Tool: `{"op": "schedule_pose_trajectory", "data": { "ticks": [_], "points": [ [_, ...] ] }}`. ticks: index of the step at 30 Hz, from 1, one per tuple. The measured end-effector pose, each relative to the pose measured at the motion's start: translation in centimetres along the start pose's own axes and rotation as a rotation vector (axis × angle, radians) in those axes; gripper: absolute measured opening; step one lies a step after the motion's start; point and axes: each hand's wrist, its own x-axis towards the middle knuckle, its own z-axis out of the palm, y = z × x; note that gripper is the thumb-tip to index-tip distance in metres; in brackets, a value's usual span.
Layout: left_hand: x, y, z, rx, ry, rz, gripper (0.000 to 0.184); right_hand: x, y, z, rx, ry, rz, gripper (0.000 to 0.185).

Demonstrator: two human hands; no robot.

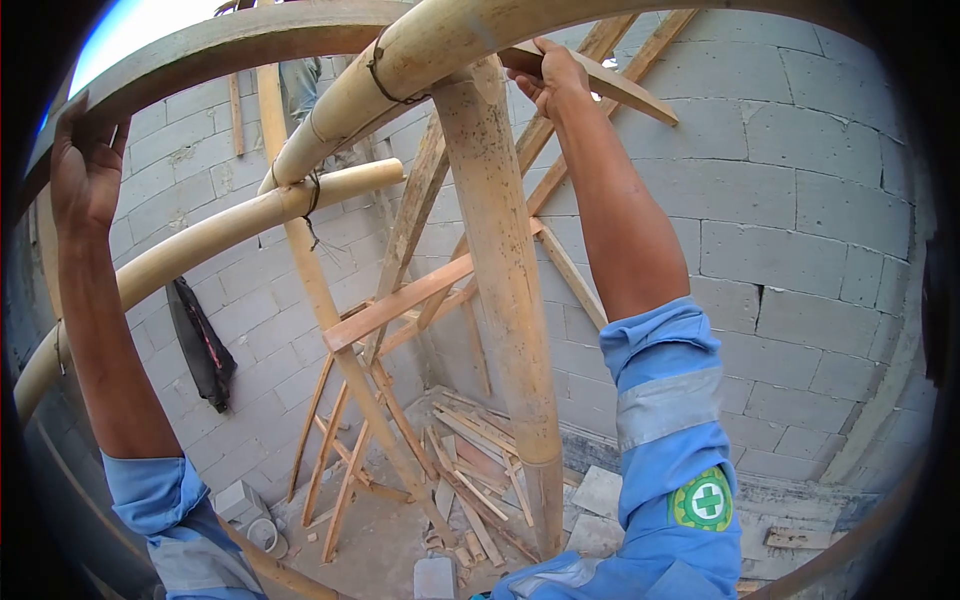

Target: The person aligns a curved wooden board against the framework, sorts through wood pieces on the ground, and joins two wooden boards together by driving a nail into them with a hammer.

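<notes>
My left hand [88, 180] is raised at the left, its fingers up against a long wooden beam [225, 58] that it grips from below. Up beside the bamboo poles, my right hand [555, 82] grips a wooden piece with a cut end [635, 95]. This looks like the same beam passing behind the thick bamboo pole [440, 50], though the middle is hidden. Dark wire ties [378, 75] wrap that pole. An upright bamboo post [500, 290] stands under it, and another bamboo pole [215, 228] crosses lower left.
Grey block walls [800, 210] enclose the space. Wooden braces [400, 300] stand at angles behind the post. Loose timber offcuts [480, 450], blocks [598, 492] and a white bucket [265, 537] lie on the floor far below. A dark garment [200, 345] hangs at the left wall.
</notes>
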Motion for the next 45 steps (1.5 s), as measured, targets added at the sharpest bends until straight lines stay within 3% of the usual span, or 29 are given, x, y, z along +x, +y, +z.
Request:
{"op": "schedule_pose_trajectory", "data": {
  "ticks": [10, 15, 19, 26, 29, 35, 38, 41, 43, 45],
  "points": [
    [-1.5, -0.4, 1.5, -0.080, 0.047, 0.050, 0.025, -0.4, 1.2, 0.1, 0.090, 0.029, -0.074, 0.049],
    [4.0, 0.1, -2.6, -0.047, -0.147, -0.061, 0.024, -1.0, 0.7, 0.4, 0.108, 0.063, -0.048, 0.046],
    [3.2, 0.0, -0.6, -0.063, -0.003, -0.069, 0.022, -0.6, 0.6, 0.8, 0.073, 0.083, -0.006, 0.040],
    [1.0, -0.3, -1.2, -0.079, -0.054, -0.018, 0.022, -0.3, 0.6, 0.8, 0.041, 0.139, 0.007, 0.040],
    [-0.2, -0.5, 0.3, -0.101, 0.036, 0.041, 0.025, -0.4, 0.7, 0.7, 0.051, 0.130, -0.011, 0.041],
    [2.9, -0.5, -2.1, -0.006, -0.128, 0.008, 0.022, -1.7, 0.7, 1.3, 0.098, 0.182, -0.025, 0.043],
    [4.7, -0.4, -1.1, -0.078, 0.014, -0.104, 0.022, -2.3, 0.8, 1.7, 0.110, 0.176, -0.015, 0.043],
    [6.2, 0.3, -4.5, -0.209, -0.449, -0.252, 0.021, -1.1, 1.8, 1.1, 0.154, 0.111, -0.010, 0.043],
    [6.9, 0.5, -5.2, -0.270, -0.628, -0.291, 0.021, -1.3, 1.7, 1.1, 0.174, 0.109, 0.010, 0.044],
    [7.4, 1.3, -4.9, -0.292, -0.676, -0.292, 0.020, -1.5, 2.3, 0.8, 0.201, 0.061, 0.020, 0.046]
  ]
}}
